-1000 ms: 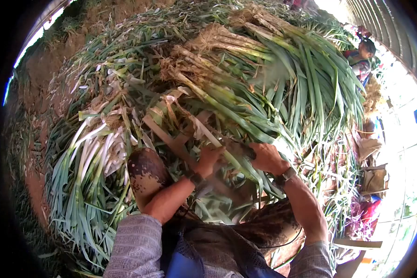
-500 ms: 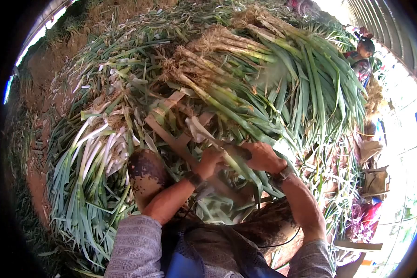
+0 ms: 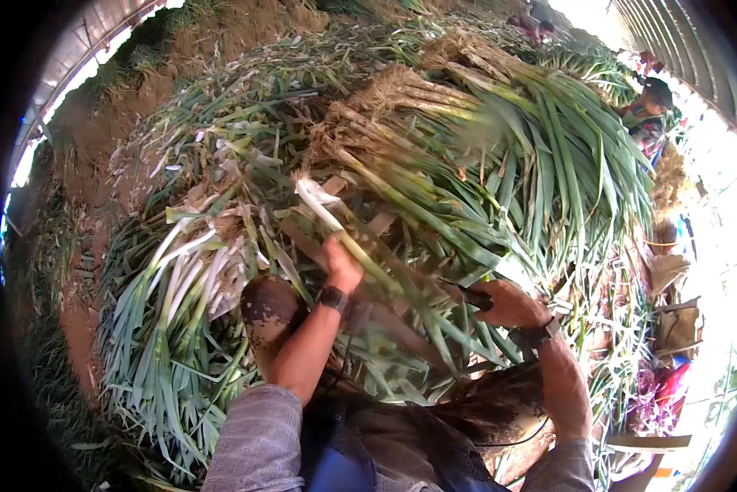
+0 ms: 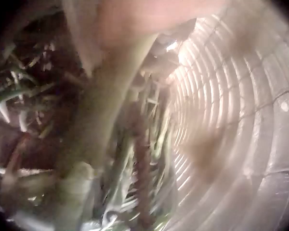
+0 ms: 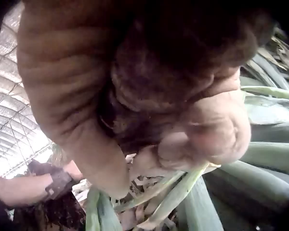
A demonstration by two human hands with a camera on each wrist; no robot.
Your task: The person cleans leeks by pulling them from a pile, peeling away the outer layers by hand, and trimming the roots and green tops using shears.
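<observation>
In the head view my left hand [image 3: 341, 266] grips a leek [image 3: 323, 210] by its stalk. The bare white root end points up and away, and the green leaves trail toward my lap. Close up in the left wrist view, the pale green stalk [image 4: 94, 120] runs down from the fingers, blurred. My right hand [image 3: 512, 305] curls round the dark handle of a knife [image 3: 477, 298], right of the leek's leaves. In the right wrist view the fingers [image 5: 216, 130] close round something dark and shadowed, with a torn leaf strip [image 5: 178, 199] below them.
Untrimmed leeks [image 3: 541, 139] with brown roots lie piled ahead on the right. Stripped white leeks [image 3: 196, 271] lie on the left beside my knee [image 3: 272, 316]. Leaf scraps cover the ground. Wooden slats [image 3: 307, 244] stand in front of me. Another person [image 3: 651, 115] sits at the far right.
The hands have moved apart, the left up and forward with the leek, the right outward and down with the knife. The leek's outer skin has come off, and its white end shows.
</observation>
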